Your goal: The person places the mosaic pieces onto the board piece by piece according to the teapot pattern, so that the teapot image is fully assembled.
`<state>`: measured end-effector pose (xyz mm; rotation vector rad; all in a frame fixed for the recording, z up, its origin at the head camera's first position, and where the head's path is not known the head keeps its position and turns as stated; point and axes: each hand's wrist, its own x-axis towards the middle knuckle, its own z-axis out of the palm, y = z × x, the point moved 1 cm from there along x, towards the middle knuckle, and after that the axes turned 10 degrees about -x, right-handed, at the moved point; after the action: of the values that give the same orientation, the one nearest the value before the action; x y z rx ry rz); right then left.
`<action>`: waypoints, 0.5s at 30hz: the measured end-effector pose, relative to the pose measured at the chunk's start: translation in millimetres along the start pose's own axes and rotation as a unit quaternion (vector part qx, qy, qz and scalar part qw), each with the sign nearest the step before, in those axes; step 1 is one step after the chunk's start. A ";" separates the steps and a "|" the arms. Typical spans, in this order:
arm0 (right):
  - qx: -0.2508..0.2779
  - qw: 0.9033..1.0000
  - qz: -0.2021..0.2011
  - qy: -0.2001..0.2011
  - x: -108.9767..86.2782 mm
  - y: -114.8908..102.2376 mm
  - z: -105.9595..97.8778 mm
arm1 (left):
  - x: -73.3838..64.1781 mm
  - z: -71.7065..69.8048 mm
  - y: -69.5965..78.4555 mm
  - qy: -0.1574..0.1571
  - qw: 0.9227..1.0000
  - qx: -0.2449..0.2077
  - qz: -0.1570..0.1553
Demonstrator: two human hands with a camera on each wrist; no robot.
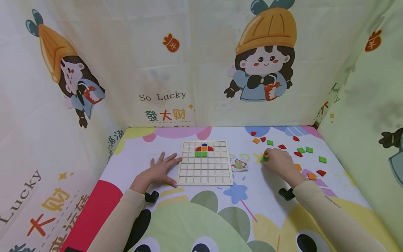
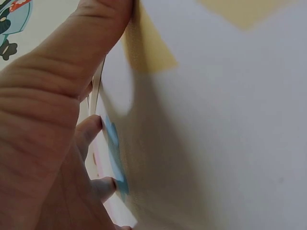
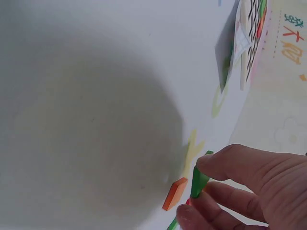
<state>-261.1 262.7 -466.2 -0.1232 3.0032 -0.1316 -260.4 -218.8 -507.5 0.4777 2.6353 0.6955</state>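
Observation:
A pale square grid board [image 1: 204,175] lies on the table, with several coloured tiles set in its upper cells: a blue one [image 1: 204,144] on top, an orange one [image 1: 204,148] between two red ones, and green ones [image 1: 201,154] below. My left hand [image 1: 160,171] rests with spread fingers at the board's left edge, thumb by the lower left corner. Right of the board, my right hand [image 1: 278,161] pinches a green tile [image 3: 199,181] between thumb and fingers, over the table. A small pattern card [image 1: 239,164] lies against the board's right side.
Loose red [image 1: 321,173], green [image 1: 322,159] and orange tiles [image 1: 311,176] are scattered around and beyond the right hand. A printed cloth [image 1: 204,203] covers the table. Curtains with cartoon figures [image 1: 207,70] enclose the back and both sides.

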 end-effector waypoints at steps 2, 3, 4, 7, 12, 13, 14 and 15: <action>0.005 1.000 -0.001 0.003 1.1 -3.6 -0.7 | 0.2 0.0 0.1 0.000 1.000 0.000 -0.001; 0.009 1.000 -0.002 0.004 2.1 -5.0 -0.5 | 0.3 0.1 0.3 0.000 1.000 0.001 0.000; 0.011 1.000 -0.004 0.007 3.0 -6.4 -0.3 | 0.4 0.2 0.4 0.001 1.000 0.002 0.001; 0.012 1.000 -0.018 0.015 5.7 -11.5 -0.5 | 0.0 -0.5 1.6 0.000 1.000 0.006 0.002; 0.011 0.999 -0.038 0.028 9.5 -22.0 -3.1 | -1.7 -1.6 2.8 0.000 1.000 0.008 0.002; 0.012 0.999 -0.040 0.030 10.4 -24.1 -3.5 | -1.9 -1.5 2.8 0.000 1.000 0.008 0.002; 0.012 0.999 -0.042 0.032 11.4 -25.9 -3.3 | -2.1 -1.4 2.8 0.001 1.000 0.007 0.001; 0.011 0.998 -0.042 0.034 12.6 -27.7 -2.9 | -2.3 -1.4 2.8 0.000 1.000 0.007 0.000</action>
<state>-271.9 234.4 -462.4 -0.2488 3.0645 -0.1811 -258.4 -218.0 -504.3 0.4804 2.6425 0.6781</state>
